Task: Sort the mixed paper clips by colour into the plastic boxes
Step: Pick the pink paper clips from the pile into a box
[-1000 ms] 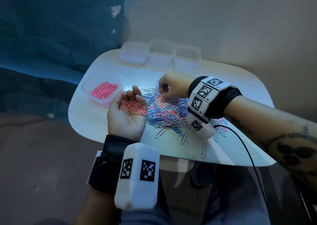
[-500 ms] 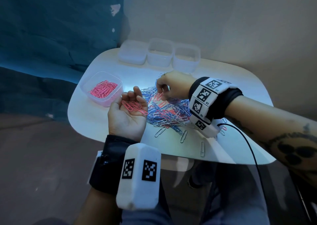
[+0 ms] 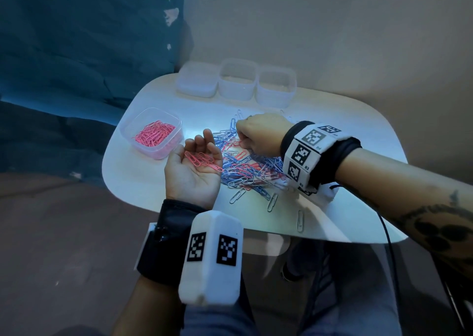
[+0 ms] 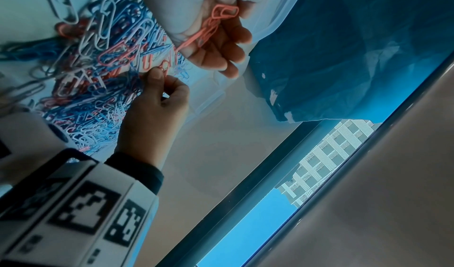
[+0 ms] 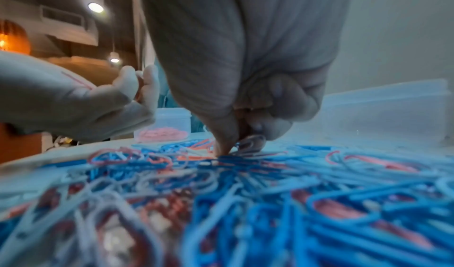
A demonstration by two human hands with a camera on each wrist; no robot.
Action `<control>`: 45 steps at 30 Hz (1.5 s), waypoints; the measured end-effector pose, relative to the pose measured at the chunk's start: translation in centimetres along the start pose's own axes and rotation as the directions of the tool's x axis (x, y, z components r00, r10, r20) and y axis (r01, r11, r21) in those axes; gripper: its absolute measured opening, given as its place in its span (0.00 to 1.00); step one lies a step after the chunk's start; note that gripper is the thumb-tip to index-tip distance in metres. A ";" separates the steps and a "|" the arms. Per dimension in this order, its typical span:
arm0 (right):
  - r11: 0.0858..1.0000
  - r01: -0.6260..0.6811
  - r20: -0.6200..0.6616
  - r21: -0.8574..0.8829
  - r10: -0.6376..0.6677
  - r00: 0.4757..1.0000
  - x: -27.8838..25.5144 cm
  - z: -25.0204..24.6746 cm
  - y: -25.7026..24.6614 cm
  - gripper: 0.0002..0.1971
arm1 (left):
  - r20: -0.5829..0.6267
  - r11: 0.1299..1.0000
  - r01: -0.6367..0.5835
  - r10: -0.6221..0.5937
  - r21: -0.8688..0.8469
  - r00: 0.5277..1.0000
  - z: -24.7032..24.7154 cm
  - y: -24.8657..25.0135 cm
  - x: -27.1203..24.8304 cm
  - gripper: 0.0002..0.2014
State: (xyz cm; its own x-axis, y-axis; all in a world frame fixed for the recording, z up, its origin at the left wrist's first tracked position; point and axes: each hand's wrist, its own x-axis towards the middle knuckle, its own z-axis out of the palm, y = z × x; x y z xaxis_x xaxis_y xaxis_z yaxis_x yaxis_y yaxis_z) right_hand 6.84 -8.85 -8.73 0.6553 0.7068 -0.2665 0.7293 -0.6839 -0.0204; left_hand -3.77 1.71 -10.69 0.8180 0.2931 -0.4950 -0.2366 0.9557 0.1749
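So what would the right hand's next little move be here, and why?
Probably lift the pink clip pinched in the right hand off the mixed pile and drop it into the left hand. That palm lies upturned beside the pile and already cradles several pink clips, and the box of pink clips sits just to its left.
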 end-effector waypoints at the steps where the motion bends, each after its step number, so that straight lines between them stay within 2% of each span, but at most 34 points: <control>1: 1.000 -0.001 -0.005 0.001 0.001 1.000 -0.1 -0.2 0.1 0.02 | 0.002 1.000 0.001 -0.001 0.006 1.000 0.0 -0.1 0.0 0.17; 4: 0.991 -0.036 0.008 0.129 0.035 0.999 -0.5 -1.3 1.1 0.05 | 0.016 0.999 0.001 -0.001 0.039 1.000 0.1 -0.3 0.1 0.18; 7: 0.950 -0.026 0.044 0.312 0.013 0.999 -1.5 -2.9 2.1 0.05 | 0.029 0.997 0.017 -0.019 0.075 0.999 0.3 -0.8 0.4 0.20; 9: 0.880 0.008 0.040 0.475 -0.031 0.999 -2.6 -4.1 2.2 0.05 | 0.034 0.992 0.039 -0.043 0.117 0.998 0.7 -1.5 0.4 0.20; 11: 0.773 0.054 0.025 0.632 -0.089 0.996 -3.6 -5.0 1.7 0.08 | 0.047 0.985 0.070 -0.078 0.160 0.996 1.2 -2.6 0.2 0.20; 15: 0.639 0.055 0.037 0.767 -0.130 0.991 -4.6 -5.0 0.1 0.10 | 0.111 0.987 0.125 -0.136 0.104 0.984 1.9 -4.4 -0.3 0.18; 21: 0.498 0.034 -0.081 0.867 0.073 0.994 -5.0 -3.9 -0.3 0.11 | 0.125 0.993 0.070 -0.082 0.093 0.989 3.2 -4.6 -0.9 0.21; 25: 0.520 0.038 -0.098 0.853 0.089 0.991 -5.1 -3.6 -0.7 0.05 | 0.142 0.992 0.076 -0.090 0.103 0.986 3.5 -4.7 -0.9 0.21; 27: 0.455 0.073 -0.161 0.888 0.157 0.974 -5.1 -4.0 -0.2 0.08 | 0.148 0.992 0.094 -0.106 0.082 0.983 3.4 -4.5 -1.0 0.22; 29: 0.362 0.117 -0.234 0.925 0.300 0.925 -5.0 -4.1 0.9 0.09 | 0.151 0.991 0.112 -0.122 0.073 0.981 3.2 -4.0 -0.9 0.24; 30: 0.362 0.111 -0.244 0.926 0.347 0.906 -4.8 -4.1 1.6 0.09 | 0.156 0.992 0.113 -0.122 0.062 0.980 3.0 -3.5 -0.9 0.25; 31: 0.412 0.073 -0.234 0.908 0.354 0.906 -4.4 -3.8 2.1 0.07 | 0.167 0.994 0.106 -0.110 0.033 0.980 2.7 -2.9 -0.7 0.26; 33: 0.646 -0.049 -0.166 0.762 0.269 0.949 -3.6 -3.1 2.3 0.03 | 0.178 0.997 0.068 -0.059 -0.045 0.982 2.1 -1.4 -0.7 0.28; 34: 0.758 -0.090 -0.117 0.646 0.215 0.969 -3.1 -2.7 2.0 0.06 | 0.178 0.997 0.045 -0.034 -0.057 0.983 1.8 -0.6 -0.7 0.26; 35: 0.839 -0.113 -0.075 0.532 0.180 0.981 -2.6 -2.4 1.7 0.07 | 0.177 0.999 0.021 -0.014 -0.041 0.984 1.6 0.0 -0.7 0.24; 37: 0.907 -0.130 -0.031 0.401 0.155 0.988 -1.9 -2.1 1.0 0.07 | 0.169 0.999 -0.024 0.018 0.032 0.985 1.3 0.9 -0.8 0.20; 39: 0.904 -0.122 -0.029 0.411 0.147 0.989 -1.7 -2.2 0.3 0.06 | 0.157 0.996 -0.045 0.032 0.078 0.987 1.2 1.3 -0.9 0.20; 40: 0.869 -0.116 -0.025 0.480 0.146 0.989 -1.9 -2.3 -0.1 0.05 | 0.153 0.995 -0.047 0.033 0.083 0.988 1.2 1.3 -1.0 0.20; 43: 0.665 -0.113 0.049 0.738 0.114 0.992 -3.2 -2.8 -2.0 0.14 | 0.137 0.990 -0.037 0.019 0.134 0.990 1.7 1.0 -1.6 0.22; 45: 0.622 -0.098 0.054 0.777 0.089 0.995 -4.0 -2.6 -3.1 0.17 | 0.105 0.985 -0.029 0.011 0.171 0.994 2.2 0.3 -2.1 0.21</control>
State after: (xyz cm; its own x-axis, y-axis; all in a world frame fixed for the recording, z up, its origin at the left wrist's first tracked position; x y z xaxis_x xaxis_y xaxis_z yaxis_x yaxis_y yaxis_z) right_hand 2.49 -9.11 -5.09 0.7063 0.6319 -0.3190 0.2364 -0.6354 -0.7351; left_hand -4.40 1.30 -7.73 0.8659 0.2994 -0.4007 -0.1671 0.9282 0.3324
